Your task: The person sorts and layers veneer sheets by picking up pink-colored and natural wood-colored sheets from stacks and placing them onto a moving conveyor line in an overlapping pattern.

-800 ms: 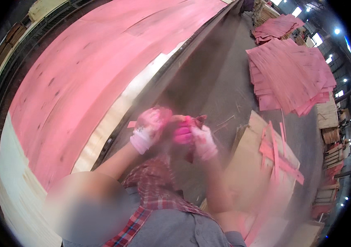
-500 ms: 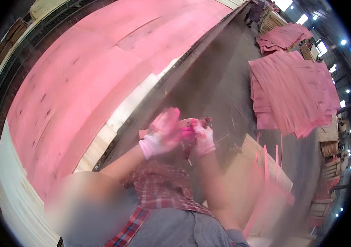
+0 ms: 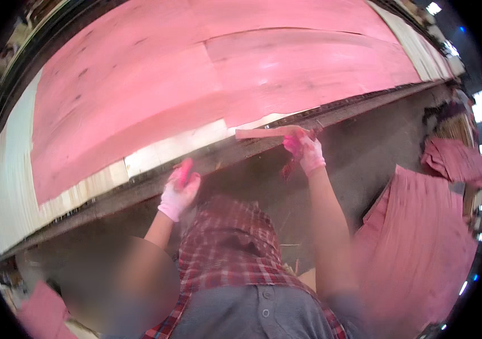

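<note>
My right hand (image 3: pixel 308 153), in a white glove stained pink, is closed on a narrow pink veneer strip (image 3: pixel 260 133). The strip points left, over the near edge of the table. A dark pink, ragged scrap (image 3: pixel 289 169) hangs below that hand; what it is I cannot make out. My left hand (image 3: pixel 178 192), in a similar stained glove, is raised near the table edge. Its thumb stands apart from the fingers, and nothing shows in it. Beyond both hands lie wide pink veneer sheets (image 3: pixel 128 107), with pale veneer (image 3: pixel 178 141) showing along their near side.
A dark table rail (image 3: pixel 111 204) runs along the near side. At the right, a stack of pink sheets (image 3: pixel 416 243) stands near my arm, with another pink pile (image 3: pixel 454 161) behind it. More pink sheet (image 3: pixel 43 311) shows at the lower left. Small scraps lie on the grey floor (image 3: pixel 359 152).
The view has turned toward the table. My hands, close together before, are now apart, the left hand away from the right. The strip stays with my right hand.
</note>
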A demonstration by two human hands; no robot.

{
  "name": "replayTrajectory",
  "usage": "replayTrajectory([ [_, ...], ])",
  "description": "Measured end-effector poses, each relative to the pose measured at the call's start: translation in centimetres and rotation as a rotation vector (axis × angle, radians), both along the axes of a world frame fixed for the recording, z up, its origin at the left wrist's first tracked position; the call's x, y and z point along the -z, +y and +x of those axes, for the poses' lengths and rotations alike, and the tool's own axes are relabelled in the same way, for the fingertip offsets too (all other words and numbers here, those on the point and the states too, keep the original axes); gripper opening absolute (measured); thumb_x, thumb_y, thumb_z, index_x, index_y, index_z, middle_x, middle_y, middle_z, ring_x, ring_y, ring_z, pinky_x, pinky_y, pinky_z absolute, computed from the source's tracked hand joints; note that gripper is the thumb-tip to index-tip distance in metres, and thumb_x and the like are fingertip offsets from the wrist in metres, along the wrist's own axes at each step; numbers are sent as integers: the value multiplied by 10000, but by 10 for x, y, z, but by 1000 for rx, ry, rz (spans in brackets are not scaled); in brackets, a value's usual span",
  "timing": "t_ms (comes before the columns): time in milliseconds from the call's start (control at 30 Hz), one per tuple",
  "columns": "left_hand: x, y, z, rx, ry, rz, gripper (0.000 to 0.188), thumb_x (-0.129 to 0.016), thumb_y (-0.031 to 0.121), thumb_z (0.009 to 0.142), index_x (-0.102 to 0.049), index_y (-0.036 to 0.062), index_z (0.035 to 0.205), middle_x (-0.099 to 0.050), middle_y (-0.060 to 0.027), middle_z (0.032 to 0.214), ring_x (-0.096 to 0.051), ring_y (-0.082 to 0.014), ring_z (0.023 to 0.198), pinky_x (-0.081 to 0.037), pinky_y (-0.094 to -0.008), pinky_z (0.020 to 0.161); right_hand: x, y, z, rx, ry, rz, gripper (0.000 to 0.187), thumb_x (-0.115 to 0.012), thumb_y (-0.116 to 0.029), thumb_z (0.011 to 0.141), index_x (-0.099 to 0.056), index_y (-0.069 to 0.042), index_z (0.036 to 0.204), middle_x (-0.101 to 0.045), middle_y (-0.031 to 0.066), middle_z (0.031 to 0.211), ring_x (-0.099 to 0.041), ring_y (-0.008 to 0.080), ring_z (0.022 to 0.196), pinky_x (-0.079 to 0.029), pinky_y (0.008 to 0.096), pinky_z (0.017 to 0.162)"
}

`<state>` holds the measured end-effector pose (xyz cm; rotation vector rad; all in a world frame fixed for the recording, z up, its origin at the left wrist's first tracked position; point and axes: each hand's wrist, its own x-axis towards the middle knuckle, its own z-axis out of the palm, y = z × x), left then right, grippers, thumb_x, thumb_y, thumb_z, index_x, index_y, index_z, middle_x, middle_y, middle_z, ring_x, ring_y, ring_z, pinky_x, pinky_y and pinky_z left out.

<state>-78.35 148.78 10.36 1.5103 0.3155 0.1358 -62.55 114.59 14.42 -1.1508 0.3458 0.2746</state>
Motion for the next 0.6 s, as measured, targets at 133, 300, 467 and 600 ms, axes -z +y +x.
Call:
replayTrajectory([
  [133, -32, -65, 18, 202, 25, 965, 486, -580, 183, 755, -436, 25, 1191, -510, -160, 1147, -484, -295, 1059, -402, -349, 907, 43, -1, 50, -88, 131, -81, 334, -633, -201, 788, -516, 6, 1024, -611, 147, 841, -622, 223, 675, -533, 327, 620],
  [300, -33, -119, 91, 275, 26, 1083, 577, -565, 222, 733, -379, -23, 1221, -428, -210, 1225, -397, -347, 1152, -293, -392, 1006, 63, 4, 95, -106, 216, -116, 178, -565, -118, 818, -542, -16, 963, -622, 142, 770, -630, 234, 611, -524, 327, 551],
  [467, -7, -159, 161, 474, -39, 1101, 734, -567, 291, 715, -265, -46, 1293, -338, -231, 1299, -291, -358, 1233, -200, -420, 1052, 84, 14, 110, -97, 344, -93, 202, -578, -100, 793, -522, -22, 970, -619, 149, 809, -625, 246, 604, -534, 349, 543],
  [600, 13, -173, 187, 562, 38, 1186, 789, -559, 349, 724, -217, -46, 1315, -285, -222, 1336, -256, -350, 1254, -166, -409, 1063, 91, 8, 123, -129, 438, -196, 207, -599, -100, 788, -536, -22, 968, -622, 156, 796, -624, 240, 605, -538, 353, 531],
])
